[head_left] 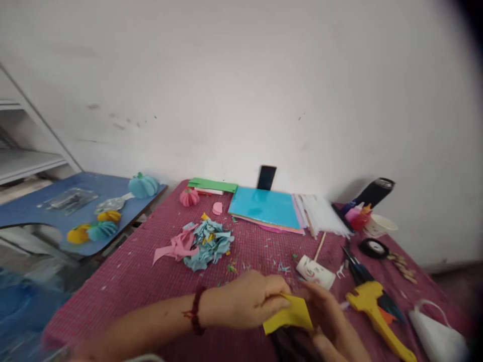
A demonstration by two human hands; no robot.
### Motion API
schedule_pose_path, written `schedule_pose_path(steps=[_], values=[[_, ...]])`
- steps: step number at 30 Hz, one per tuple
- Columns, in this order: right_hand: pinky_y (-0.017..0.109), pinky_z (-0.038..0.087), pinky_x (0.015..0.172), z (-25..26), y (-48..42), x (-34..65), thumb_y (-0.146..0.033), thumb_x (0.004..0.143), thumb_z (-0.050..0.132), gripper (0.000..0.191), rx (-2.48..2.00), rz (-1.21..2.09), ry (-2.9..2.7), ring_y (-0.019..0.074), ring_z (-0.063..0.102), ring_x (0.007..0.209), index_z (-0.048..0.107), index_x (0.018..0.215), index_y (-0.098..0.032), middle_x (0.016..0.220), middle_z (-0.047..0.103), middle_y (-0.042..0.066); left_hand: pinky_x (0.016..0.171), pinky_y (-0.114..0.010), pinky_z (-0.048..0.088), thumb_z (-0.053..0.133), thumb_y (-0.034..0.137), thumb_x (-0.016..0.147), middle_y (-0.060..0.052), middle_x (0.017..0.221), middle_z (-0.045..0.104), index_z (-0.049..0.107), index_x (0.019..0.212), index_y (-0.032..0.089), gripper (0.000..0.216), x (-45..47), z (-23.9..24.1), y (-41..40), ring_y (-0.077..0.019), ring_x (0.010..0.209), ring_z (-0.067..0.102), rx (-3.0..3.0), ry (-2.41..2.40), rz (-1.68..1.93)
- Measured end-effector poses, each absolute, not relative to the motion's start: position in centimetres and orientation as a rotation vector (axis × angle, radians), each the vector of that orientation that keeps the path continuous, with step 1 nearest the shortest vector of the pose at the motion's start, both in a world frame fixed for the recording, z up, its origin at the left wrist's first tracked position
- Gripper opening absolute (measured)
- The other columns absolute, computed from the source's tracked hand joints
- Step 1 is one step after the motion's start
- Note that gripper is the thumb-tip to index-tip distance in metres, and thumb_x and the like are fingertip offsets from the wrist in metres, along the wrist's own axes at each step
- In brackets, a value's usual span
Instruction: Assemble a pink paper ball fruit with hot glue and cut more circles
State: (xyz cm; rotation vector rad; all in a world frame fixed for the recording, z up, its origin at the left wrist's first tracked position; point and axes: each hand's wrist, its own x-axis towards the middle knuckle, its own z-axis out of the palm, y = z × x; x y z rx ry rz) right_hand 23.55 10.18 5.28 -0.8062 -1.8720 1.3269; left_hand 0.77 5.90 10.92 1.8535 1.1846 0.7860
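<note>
In the head view my left hand (243,299), with a dark red string bracelet at the wrist, is closed on the upper left part of a small piece of yellow paper (290,317). At its right end, my right hand (334,324) curves around the paper, its fingertips partly hidden behind it. Something dark lies below the paper, too blurred to name. Just beyond my right hand is a white paper cup (316,271) with markings, lying on its side. A yellow glue gun (372,306) lies to the right.
Paper scraps (211,244) lie left on the red checked tablecloth (139,281). Blue sheets (266,206), a phone (266,177) and a black bottle (373,193) stand or lie toward the wall. Tape (373,248) is at right; paper pumpkins (143,186) sit on a blue table.
</note>
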Motion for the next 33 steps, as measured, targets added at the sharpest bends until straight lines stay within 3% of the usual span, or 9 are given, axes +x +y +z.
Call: schedule_pose_path(steps=[3,6,8,11,15,18,22,28,33], values=[[0.026,0.049,0.056,6.3,7.3,21.3,-0.041,0.083,0.062,0.02,-0.813,1.362,-2.009,0.0179,0.061,0.064,0.063,0.084,-0.021,0.07,0.063,0.002,0.053,-0.021,0.033,0.055,0.027,0.087,0.003,0.068,0.052,0.058,0.086,0.018,0.009,2.2,10.8,1.7,-0.0097,0.058,0.046,1.762,1.16,0.881],[0.024,0.038,0.051,7.1,4.4,19.5,-0.035,0.08,0.061,0.02,-0.87,1.165,-1.916,0.0132,0.047,0.055,0.056,0.068,-0.02,0.06,0.051,-0.003,0.055,-0.021,0.037,0.07,0.026,0.073,0.004,0.072,0.053,0.056,0.088,0.018,0.021,2.6,9.6,-1.8,-0.0099,0.06,0.047,1.512,1.217,1.111],[0.024,0.036,0.052,7.4,3.3,18.9,-0.031,0.078,0.062,0.017,-0.81,1.155,-1.848,0.0125,0.045,0.056,0.053,0.068,-0.02,0.061,0.049,-0.004,0.06,-0.023,0.042,0.073,0.022,0.069,0.002,0.078,0.058,0.059,0.09,0.019,0.024,2.5,8.5,-3.3,-0.0124,0.066,0.052,1.497,1.299,1.271],[0.027,0.043,0.064,7.3,2.5,18.5,-0.023,0.082,0.057,0.004,-0.564,1.163,-1.836,0.0149,0.053,0.069,0.059,0.08,-0.021,0.074,0.056,0.0,0.068,-0.029,0.046,0.066,0.017,0.078,-0.002,0.075,0.063,0.066,0.073,0.021,0.006,1.5,6.6,-4.4,-0.017,0.073,0.059,1.747,1.366,1.643],[0.031,0.047,0.073,6.8,1.6,18.4,-0.022,0.084,0.053,0.017,-0.513,1.31,-1.593,0.016,0.059,0.081,0.059,0.1,-0.024,0.092,0.061,0.003,0.074,-0.034,0.051,0.069,0.002,0.069,-0.004,0.087,0.072,0.074,0.094,0.031,0.039,-0.8,4.9,-5.1,-0.0209,0.081,0.065,2.369,1.229,1.982],[0.028,0.047,0.065,6.6,1.2,18.6,-0.035,0.09,0.054,0.015,-0.562,1.48,-1.479,0.0138,0.058,0.07,0.058,0.096,-0.022,0.081,0.062,0.001,0.077,-0.035,0.052,0.066,0.0,0.07,-0.005,0.088,0.073,0.073,0.101,0.032,0.046,-2.1,5.0,-4.8,-0.0212,0.084,0.067,2.602,1.236,1.943],[0.025,0.043,0.058,6.6,2.0,18.4,-0.051,0.09,0.055,0.035,-0.565,1.637,-1.451,0.0111,0.054,0.057,0.055,0.075,-0.019,0.064,0.058,-0.002,0.077,-0.034,0.054,0.068,0.006,0.074,-0.004,0.085,0.073,0.075,0.093,0.032,0.033,-2.3,5.4,-2.7,-0.0204,0.083,0.068,2.525,1.172,1.851],[0.022,0.04,0.054,6.8,5.5,17.7,-0.053,0.083,0.065,0.038,-0.667,1.622,-1.382,0.0091,0.051,0.054,0.054,0.071,-0.018,0.061,0.058,-0.003,0.09,-0.038,0.051,0.072,0.013,0.07,-0.005,0.109,0.069,0.069,0.105,0.029,0.038,-1.1,6.0,1.0,-0.022,0.1,0.064,1.563,1.219,1.894],[0.024,0.041,0.055,6.6,8.1,17.4,-0.056,0.082,0.064,0.04,-0.709,1.57,-1.44,0.0102,0.051,0.055,0.055,0.07,-0.019,0.061,0.058,-0.003,0.065,-0.031,0.055,0.075,0.038,0.072,-0.007,0.091,0.07,0.069,0.091,0.02,0.026,-0.8,7.0,2.0,-0.0201,0.08,0.066,0.591,0.887,1.469]])
